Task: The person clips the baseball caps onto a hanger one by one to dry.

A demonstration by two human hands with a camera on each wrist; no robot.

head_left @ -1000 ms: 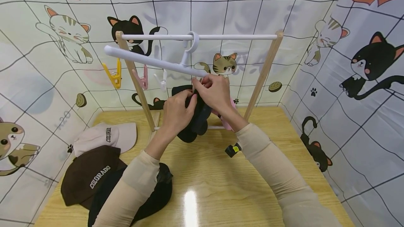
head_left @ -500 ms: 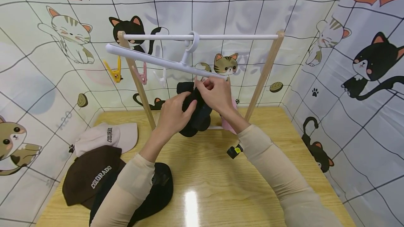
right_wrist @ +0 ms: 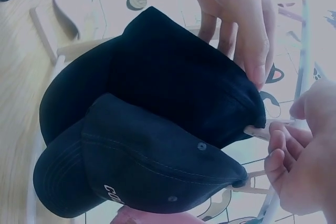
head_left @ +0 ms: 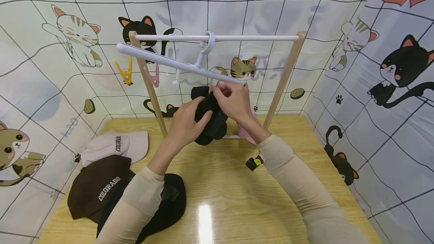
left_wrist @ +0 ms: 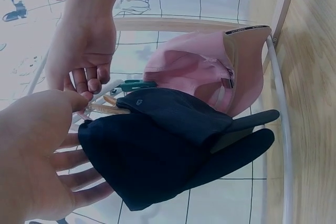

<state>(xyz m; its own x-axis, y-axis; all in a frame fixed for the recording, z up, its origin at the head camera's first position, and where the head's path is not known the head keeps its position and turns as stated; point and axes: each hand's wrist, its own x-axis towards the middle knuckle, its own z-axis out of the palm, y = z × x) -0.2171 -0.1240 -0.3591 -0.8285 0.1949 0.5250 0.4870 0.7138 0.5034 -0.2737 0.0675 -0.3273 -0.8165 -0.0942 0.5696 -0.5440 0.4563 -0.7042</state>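
Observation:
A black cap (head_left: 206, 107) hangs below the low right arm of the white hanger (head_left: 162, 60), tipped down to the right. My left hand (head_left: 185, 123) rests against this cap, fingers fairly straight along its side. My right hand (head_left: 235, 101) pinches a pale pink clothespin (right_wrist: 257, 132) at the cap's top edge. Beside it, a dark navy cap (left_wrist: 173, 111) hangs from a beige clothespin (left_wrist: 107, 108). Further along, a pink cap (left_wrist: 189, 61) hangs by a green clothespin (left_wrist: 136, 85).
The hanger hooks over the white rail of a wooden rack (head_left: 286, 78). Yellow (head_left: 126, 71), pink and white clothespins hang at the left. White, brown (head_left: 98, 185) and black (head_left: 174, 199) caps lie on the table's left. A black item with a yellow mark (head_left: 254, 162) shows near the right sleeve.
My left fingers have loosened from their pinch at the cap's top and now lie along its side. The hanger has dipped slightly further right. My right hand stays at the clothespin.

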